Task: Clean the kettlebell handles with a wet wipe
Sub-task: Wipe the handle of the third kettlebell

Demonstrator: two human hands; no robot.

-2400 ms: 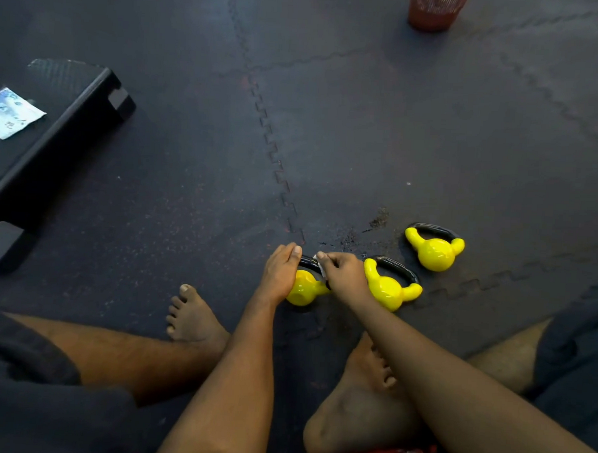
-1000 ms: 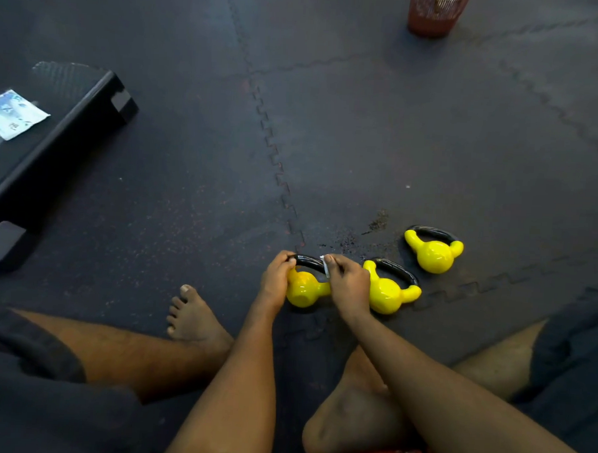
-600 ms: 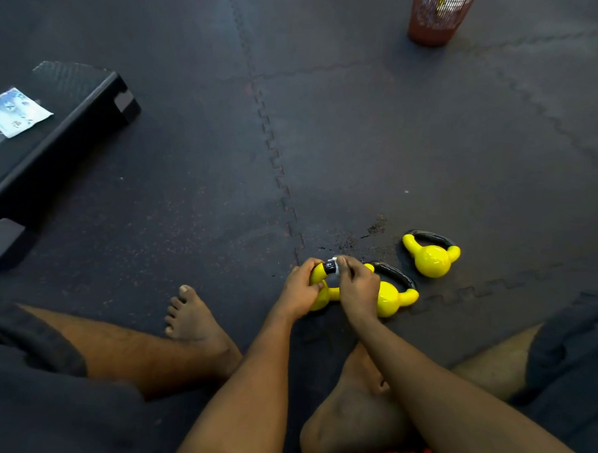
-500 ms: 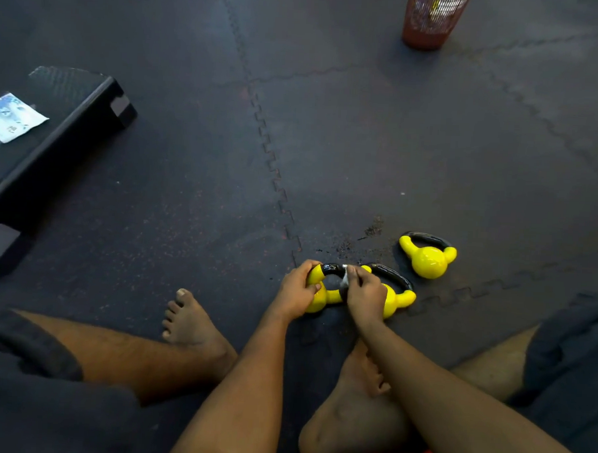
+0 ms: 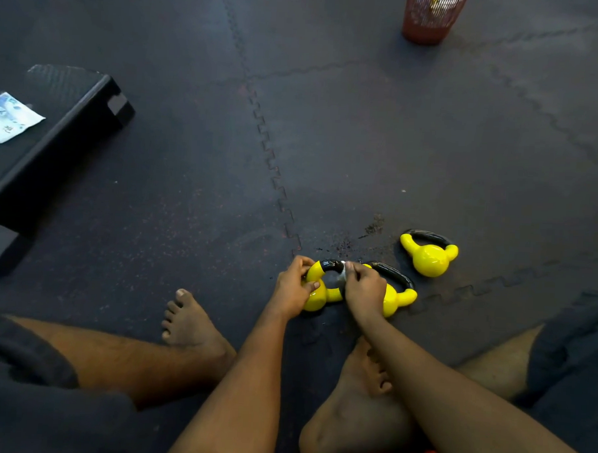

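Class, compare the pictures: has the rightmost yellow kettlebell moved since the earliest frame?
No. The rightmost kettlebell keeps its place just right of, and a little nearer than, the dark scuff.

Both our forearms reach in from the near edge and converge mid-scene. Our left hand (image 5: 292, 289) curls round the yellow kettlebell (image 5: 313, 303), fingers far side, thumb near. Our right hand (image 5: 366, 292), knuckles up, pinches a pale wipe (image 5: 341, 275) against the black handle (image 5: 328, 264). The hands are just beside each other. Legs folded, feet bare.
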